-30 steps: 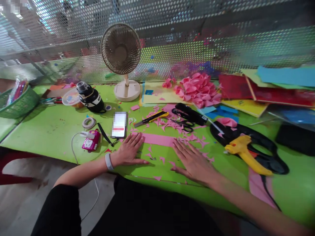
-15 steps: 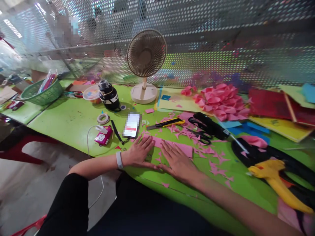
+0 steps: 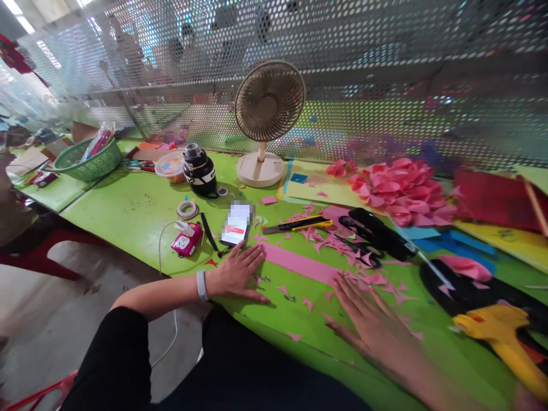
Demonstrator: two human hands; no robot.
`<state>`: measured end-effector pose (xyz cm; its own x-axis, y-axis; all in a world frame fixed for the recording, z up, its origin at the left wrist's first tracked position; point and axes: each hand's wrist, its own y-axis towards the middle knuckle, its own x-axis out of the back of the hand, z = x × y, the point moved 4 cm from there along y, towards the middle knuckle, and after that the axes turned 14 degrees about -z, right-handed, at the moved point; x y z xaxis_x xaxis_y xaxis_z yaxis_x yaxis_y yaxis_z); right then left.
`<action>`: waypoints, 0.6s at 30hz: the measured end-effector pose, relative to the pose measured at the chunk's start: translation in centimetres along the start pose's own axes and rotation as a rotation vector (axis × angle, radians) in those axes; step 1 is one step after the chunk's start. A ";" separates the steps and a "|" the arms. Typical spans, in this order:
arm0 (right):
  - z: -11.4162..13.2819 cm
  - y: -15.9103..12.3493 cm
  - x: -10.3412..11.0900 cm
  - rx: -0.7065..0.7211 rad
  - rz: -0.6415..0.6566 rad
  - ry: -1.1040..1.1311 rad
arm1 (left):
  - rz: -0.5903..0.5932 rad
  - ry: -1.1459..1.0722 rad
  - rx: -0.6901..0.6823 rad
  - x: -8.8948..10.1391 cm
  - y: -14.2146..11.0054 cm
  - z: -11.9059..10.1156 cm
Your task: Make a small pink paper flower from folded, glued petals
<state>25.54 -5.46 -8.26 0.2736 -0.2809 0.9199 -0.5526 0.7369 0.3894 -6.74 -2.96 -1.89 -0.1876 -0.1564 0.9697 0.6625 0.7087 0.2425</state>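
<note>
A pink paper strip point(image 3: 299, 265) lies flat on the green table point(image 3: 124, 214). My left hand point(image 3: 238, 270) rests flat with fingers stretched, its fingertips on the strip's left end. At the strip's right end, the fingers of my right hand point(image 3: 368, 319) touch the paper, spread and holding nothing. Just behind the strip lie a yellow box cutter point(image 3: 299, 224), black scissors point(image 3: 362, 248) and many pink paper scraps point(image 3: 308, 303). A phone point(image 3: 237, 224) with a lit screen sits beyond my left fingertips.
A beige fan point(image 3: 269, 103) and a black bottle point(image 3: 200, 171) stand at the back. Pink paper petals point(image 3: 398, 188) are heaped at the right. A yellow glue gun point(image 3: 500, 337) lies near my right arm. A pink power socket point(image 3: 187, 238) with a cable and a green basket point(image 3: 92, 162) are at the left.
My right hand has slid right along the pink paper strip to its far end, uncovering its middle. My left hand stays at the left end. The view has shifted slightly.
</note>
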 end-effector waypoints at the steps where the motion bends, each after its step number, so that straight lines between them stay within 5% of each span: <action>1: -0.1 -0.3 0.0 0.003 -0.011 -0.007 | 0.002 0.008 0.009 0.0 -0.2 0.1; 7: -0.4 -0.3 -0.3 0.006 -0.042 0.011 | -0.005 0.060 0.080 1.6 -0.2 0.0; 11: -0.5 1.2 -0.8 0.038 -0.035 0.042 | -0.014 0.043 0.148 2.9 3.0 -1.3; 18: 1.1 3.5 -1.1 0.033 0.007 0.011 | 0.247 -0.210 0.264 0.1 9.1 -2.8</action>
<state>22.43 -3.22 -7.84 0.2785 -0.2690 0.9220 -0.5801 0.7180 0.3846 1.29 1.59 0.51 -0.2084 0.1649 0.9641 0.5023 0.8638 -0.0392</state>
